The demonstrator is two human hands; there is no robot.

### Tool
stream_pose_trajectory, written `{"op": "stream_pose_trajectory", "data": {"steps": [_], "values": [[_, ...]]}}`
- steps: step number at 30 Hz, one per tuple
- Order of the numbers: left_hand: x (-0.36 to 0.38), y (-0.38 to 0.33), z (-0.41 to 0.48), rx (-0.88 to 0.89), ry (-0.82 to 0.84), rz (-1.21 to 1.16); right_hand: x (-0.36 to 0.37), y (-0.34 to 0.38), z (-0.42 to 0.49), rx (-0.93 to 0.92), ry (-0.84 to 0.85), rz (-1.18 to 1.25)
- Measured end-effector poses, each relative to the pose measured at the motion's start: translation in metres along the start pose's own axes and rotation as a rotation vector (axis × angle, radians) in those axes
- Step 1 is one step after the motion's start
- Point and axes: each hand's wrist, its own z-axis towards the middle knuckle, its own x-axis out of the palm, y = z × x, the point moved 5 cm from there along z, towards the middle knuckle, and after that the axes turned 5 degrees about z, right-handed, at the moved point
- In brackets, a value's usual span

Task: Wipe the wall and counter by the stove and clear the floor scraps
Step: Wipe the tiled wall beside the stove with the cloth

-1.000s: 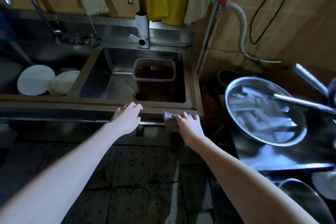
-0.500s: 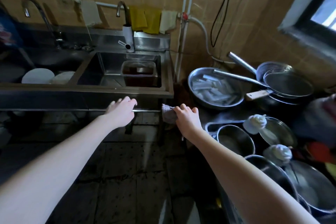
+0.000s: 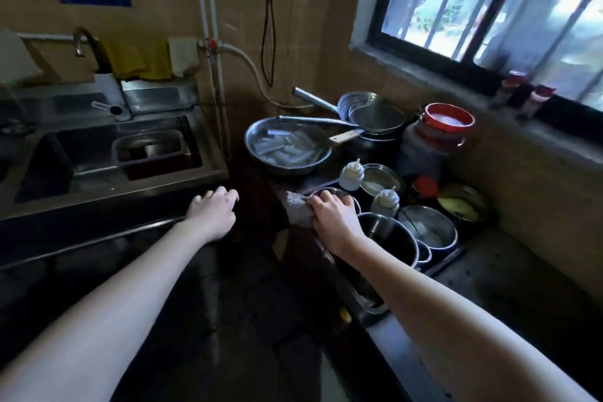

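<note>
Seemingly early on, the right hand clutches a grey rag, fingers curled over it, at the near-left corner of the crowded counter. The left hand hangs loosely spread and empty just off the sink corner. The tiled wall looks grimy, pots and bowls cover the counter, and the dark floor is too dim to judge for scraps.
</note>
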Motion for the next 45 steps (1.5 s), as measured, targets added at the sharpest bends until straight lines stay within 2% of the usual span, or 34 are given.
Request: {"op": "stream_pose_trajectory", "data": {"steps": [8, 17, 21, 25, 29, 34, 39, 42, 45], "values": [[-0.01, -0.126, -0.023, 0.193, -0.024, 0.008, -0.056, -0.087, -0.118, 0.205, -0.049, -0.038], [-0.012, -0.326, -0.076, 0.413, -0.042, 0.006, -0.113, -0.204, -0.287, 0.436, -0.014, -0.128], [-0.019, -0.407, -0.102, 0.572, -0.075, 0.078, -0.142, -0.239, -0.357, 0.603, -0.069, -0.123], [-0.025, -0.457, -0.113, 0.689, -0.104, 0.074, -0.164, -0.254, -0.398, 0.68, -0.117, -0.133], [-0.041, -0.511, -0.12, 0.829, -0.131, 0.084, -0.189, -0.274, -0.444, 0.872, -0.185, -0.124], [-0.056, -0.55, -0.12, 0.912, -0.186, 0.067, -0.21, -0.288, -0.486, 1.044, -0.177, -0.103], [-0.056, -0.579, -0.133, 0.983, -0.197, 0.032, -0.219, -0.297, -0.507, 1.132, -0.237, -0.085], [-0.057, -0.596, -0.143, 1.0, -0.191, 0.003, -0.22, -0.306, -0.511, 1.147, -0.296, -0.029], [-0.06, -0.612, -0.153, 0.988, -0.173, -0.049, -0.218, -0.319, -0.517, 1.132, -0.286, -0.026]]}}
